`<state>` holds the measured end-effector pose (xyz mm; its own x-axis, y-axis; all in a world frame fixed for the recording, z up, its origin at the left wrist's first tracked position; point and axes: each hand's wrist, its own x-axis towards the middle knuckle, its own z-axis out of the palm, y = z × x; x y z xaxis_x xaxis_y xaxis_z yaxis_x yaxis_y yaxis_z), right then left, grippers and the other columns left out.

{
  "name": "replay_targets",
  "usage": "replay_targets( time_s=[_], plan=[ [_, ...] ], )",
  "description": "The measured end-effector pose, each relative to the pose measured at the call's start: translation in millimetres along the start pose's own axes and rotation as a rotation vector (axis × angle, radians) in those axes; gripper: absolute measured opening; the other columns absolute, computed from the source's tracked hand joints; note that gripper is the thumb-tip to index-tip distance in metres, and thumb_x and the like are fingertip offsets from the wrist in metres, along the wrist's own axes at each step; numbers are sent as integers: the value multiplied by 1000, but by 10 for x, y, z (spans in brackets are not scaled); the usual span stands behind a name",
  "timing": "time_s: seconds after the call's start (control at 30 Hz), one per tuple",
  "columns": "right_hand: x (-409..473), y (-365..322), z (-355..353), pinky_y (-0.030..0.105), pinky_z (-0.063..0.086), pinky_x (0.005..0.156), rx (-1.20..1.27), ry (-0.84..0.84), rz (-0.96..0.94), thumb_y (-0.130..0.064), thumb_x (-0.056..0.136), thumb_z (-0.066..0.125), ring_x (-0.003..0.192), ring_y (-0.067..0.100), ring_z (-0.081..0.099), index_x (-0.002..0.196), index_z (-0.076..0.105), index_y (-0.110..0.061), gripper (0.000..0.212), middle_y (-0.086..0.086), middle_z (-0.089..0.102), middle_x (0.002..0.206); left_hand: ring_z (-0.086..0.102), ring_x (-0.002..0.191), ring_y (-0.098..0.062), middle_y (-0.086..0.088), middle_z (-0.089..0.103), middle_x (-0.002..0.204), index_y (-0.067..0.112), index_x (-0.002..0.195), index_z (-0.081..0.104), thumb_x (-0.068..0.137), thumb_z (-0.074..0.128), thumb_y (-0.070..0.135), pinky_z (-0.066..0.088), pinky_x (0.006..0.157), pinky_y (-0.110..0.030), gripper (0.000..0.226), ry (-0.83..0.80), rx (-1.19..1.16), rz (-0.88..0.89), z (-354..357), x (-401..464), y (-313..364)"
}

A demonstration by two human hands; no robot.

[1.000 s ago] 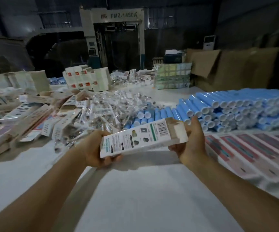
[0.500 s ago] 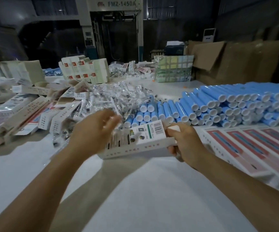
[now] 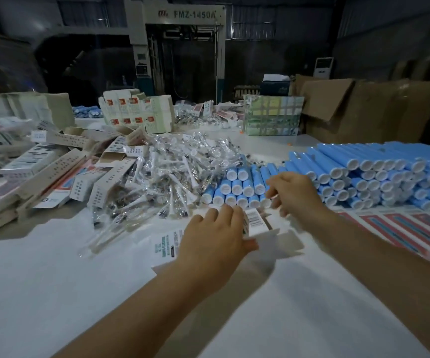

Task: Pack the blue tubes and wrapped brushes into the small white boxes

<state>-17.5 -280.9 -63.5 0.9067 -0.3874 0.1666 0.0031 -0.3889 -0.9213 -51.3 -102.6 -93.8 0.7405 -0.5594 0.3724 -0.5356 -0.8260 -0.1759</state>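
Now the small white printed cardboard box (image 3: 256, 223), lifted a second ago, lies on the white table (image 3: 53, 293) under the flat left hand (image 3: 215, 241); the right hand (image 3: 292, 195), apparently empty with loose fingers, reaches for the blue white-capped tubes (image 3: 237, 188).

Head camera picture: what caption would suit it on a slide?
Left hand rests on a white box lying on the table while the right hand reaches toward stacked blue tubes.

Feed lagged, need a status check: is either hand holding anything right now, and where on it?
The left hand lies on the middle of the white box on the table; a grip cannot be told. The right hand holds nothing, fingers by the blue tubes.
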Motion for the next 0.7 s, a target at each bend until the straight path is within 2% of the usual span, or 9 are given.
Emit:
replay_targets(
  time_s=[0.1,0.23,0.3,0.37,0.43,0.5,0.57,0.63,0.7],
  plan=[
    [519,-141,29,24,37,42,-132,12,-22,-11,90,51,52,18,50,73,57,-10,18,7,62,71,44,118,-28,-7,43,134,11,143,25,95,28,58,35,89,-39,68,-34,-8,41,25,11,59],
    [1170,-259,237,26,40,48,-352,-22,18,-7,89,54,59,25,53,87,61,-3,8,16,62,77,43,114,-29,-11,42,132,10,140,26,98,29,50,36,88,-42,58,-95,-52,94,32,20,80],
    [1386,-284,393,26,40,48,-426,-54,84,-7,89,58,55,24,50,82,59,1,11,18,60,73,44,110,-31,-13,43,129,9,138,28,100,32,41,36,84,-42,50,-101,-42,111,39,25,65],
    [1531,-289,537,28,40,48,-546,-89,127,-10,90,59,52,23,49,69,54,2,24,16,57,64,44,108,-32,-13,44,128,8,137,29,99,33,41,33,80,-41,50,-105,-49,125,47,30,51],
    [1631,-317,651,32,45,55,-619,-178,128,-15,93,54,58,24,50,68,51,-4,27,15,56,71,43,107,-32,-13,43,127,8,137,29,98,33,46,26,75,-39,55,-120,-51,139,54,44,59],
    [1712,-367,694,36,51,69,-637,-259,141,-18,95,52,69,25,52,74,50,-8,24,15,55,86,42,108,-32,-12,42,127,8,137,28,97,35,48,21,73,-38,57,-138,-43,146,67,72,81],
    [1719,-432,696,38,52,78,-767,-324,195,-26,99,48,73,25,52,82,50,-3,29,16,53,85,42,109,-32,-12,42,128,8,138,28,97,35,50,20,74,-38,59,-155,-65,157,75,92,105],
    [1691,-505,689,30,49,58,-865,-364,222,-30,100,46,62,23,49,81,49,-1,35,14,50,75,41,107,-31,-12,43,127,9,137,30,97,33,50,21,74,-39,57,-159,-104,172,74,95,117],
    [1615,-564,685,21,41,41,-940,-393,229,-24,101,43,54,18,44,73,47,-4,34,9,48,69,41,105,-31,-12,43,125,10,136,31,96,33,50,22,73,-40,56,-153,-117,176,69,98,115]
  ],
)
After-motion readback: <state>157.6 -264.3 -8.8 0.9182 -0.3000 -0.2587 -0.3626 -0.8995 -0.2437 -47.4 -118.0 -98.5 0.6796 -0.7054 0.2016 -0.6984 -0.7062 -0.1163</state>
